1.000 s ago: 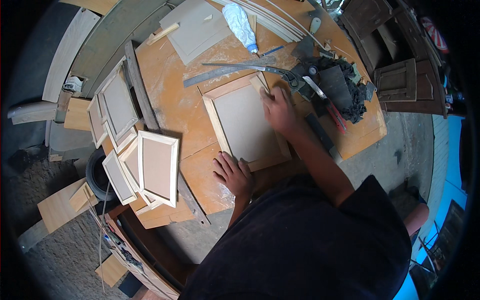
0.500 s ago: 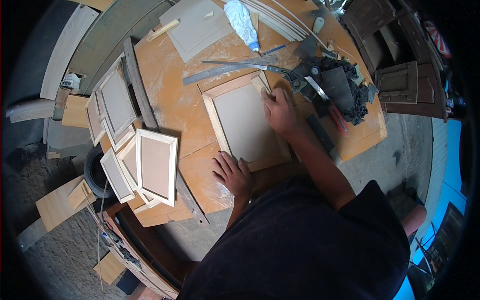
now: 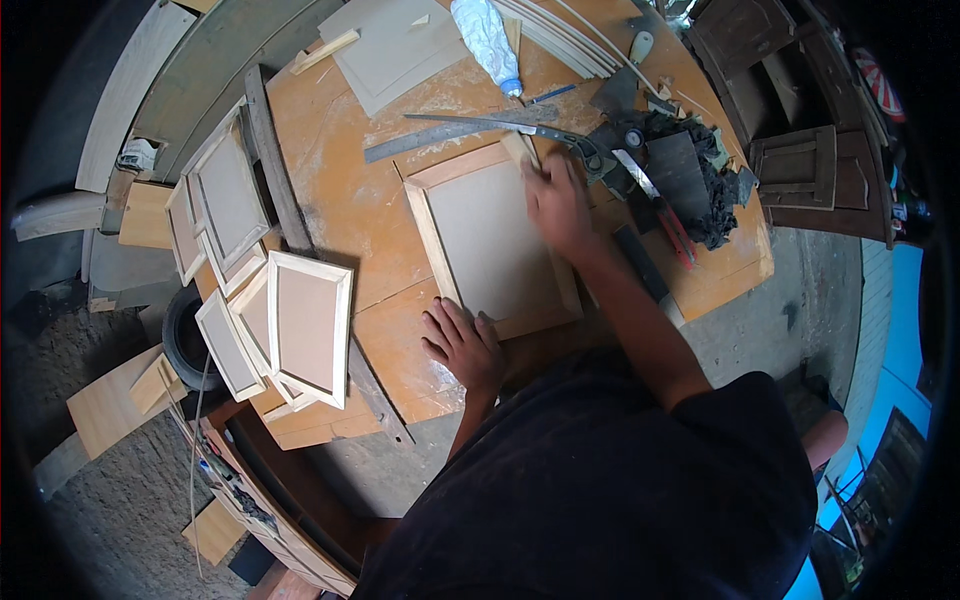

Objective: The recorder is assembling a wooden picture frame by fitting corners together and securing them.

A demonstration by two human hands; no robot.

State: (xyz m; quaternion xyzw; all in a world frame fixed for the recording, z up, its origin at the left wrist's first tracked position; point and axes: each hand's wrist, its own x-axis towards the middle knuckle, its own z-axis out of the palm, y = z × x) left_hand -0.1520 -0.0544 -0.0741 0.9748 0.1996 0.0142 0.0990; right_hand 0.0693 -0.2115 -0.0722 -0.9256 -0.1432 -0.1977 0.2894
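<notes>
A wooden frame [image 3: 431,235] with a pale grey flat panel lies on the orange-brown table in front of me. My left hand [image 3: 463,347] rests with fingers spread over the frame's near left corner, pressing on it. My right hand [image 3: 558,207] is closed on a small flat wooden block [image 3: 518,148] at the far right corner of the frame. The block's far end sticks out past my fingers, and its underside is hidden. Just beyond the frame lie a hand saw [image 3: 480,122] and a grey metal straightedge [image 3: 415,143].
Several smaller panelled frames [image 3: 310,325] are piled at the table's left edge. A wrapped bottle [image 3: 487,50], thin strips [image 3: 560,45] and a grey sheet [image 3: 395,60] lie at the far side. A red-handled knife [image 3: 672,235] and dark scraps [image 3: 705,190] sit to the right.
My right hand has slid the wooden block a little farther away along the frame's right side. My left hand stays on the near corner. The whole view has shifted slightly.
</notes>
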